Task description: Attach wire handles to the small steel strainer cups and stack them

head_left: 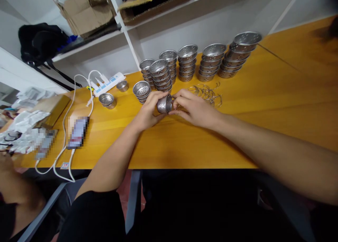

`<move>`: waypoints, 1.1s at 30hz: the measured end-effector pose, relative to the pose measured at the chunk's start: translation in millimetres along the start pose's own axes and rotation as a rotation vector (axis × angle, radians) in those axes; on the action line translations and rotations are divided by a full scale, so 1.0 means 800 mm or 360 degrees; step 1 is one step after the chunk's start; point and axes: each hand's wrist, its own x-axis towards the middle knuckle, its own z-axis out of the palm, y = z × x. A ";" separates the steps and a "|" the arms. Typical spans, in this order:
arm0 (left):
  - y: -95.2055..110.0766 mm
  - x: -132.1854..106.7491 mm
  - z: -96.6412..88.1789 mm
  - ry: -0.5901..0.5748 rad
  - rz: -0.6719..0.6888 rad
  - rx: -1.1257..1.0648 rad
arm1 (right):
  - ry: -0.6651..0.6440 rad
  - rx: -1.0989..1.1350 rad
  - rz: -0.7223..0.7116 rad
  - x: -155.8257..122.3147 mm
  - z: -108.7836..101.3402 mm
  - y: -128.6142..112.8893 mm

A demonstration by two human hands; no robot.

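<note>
A small perforated metal cup (164, 104) lies on its side in the air, its mouth turned to the right. My left hand (148, 111) is closed around its base and side. At the cup's rim, the fingers of my right hand (194, 108) are pinched together; a thin dark bit shows there, too small to name. Just beyond my right hand lies a loose pile of thin metal wire pieces (207, 94). A short stack of perforated cups (142, 90) stands right behind my left hand.
Several taller stacks of perforated cups (212, 62) line the back of the wooden table (264, 129). To the left are smaller cups (107, 100), a white power strip (109, 83), a phone (78, 132) with cables, and a person's arm (16, 192). Shelves (134, 48) rise behind.
</note>
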 end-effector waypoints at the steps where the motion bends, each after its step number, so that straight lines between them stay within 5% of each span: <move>1: 0.000 0.000 0.000 -0.0008 -0.0001 0.0001 | -0.0009 -0.0017 0.0000 0.000 -0.001 -0.001; 12: 0.003 -0.005 -0.008 0.0023 -0.0145 -0.0037 | 0.0051 0.0129 -0.0158 0.005 -0.016 -0.003; 17: -0.012 -0.007 -0.027 0.0583 -0.0087 0.0067 | 0.0432 -0.0013 0.0022 0.005 -0.023 0.031; 21: -0.047 -0.013 -0.044 0.1100 -0.0336 0.0370 | -0.0052 -0.0151 0.0206 -0.002 -0.019 0.074; 23: -0.069 -0.017 -0.043 0.1220 -0.0410 0.0290 | -0.0244 -0.0205 0.0236 -0.004 -0.015 0.084; 33: -0.117 -0.028 -0.012 0.1026 -0.0634 -0.0039 | -0.0312 -0.0194 0.0234 -0.006 -0.004 0.061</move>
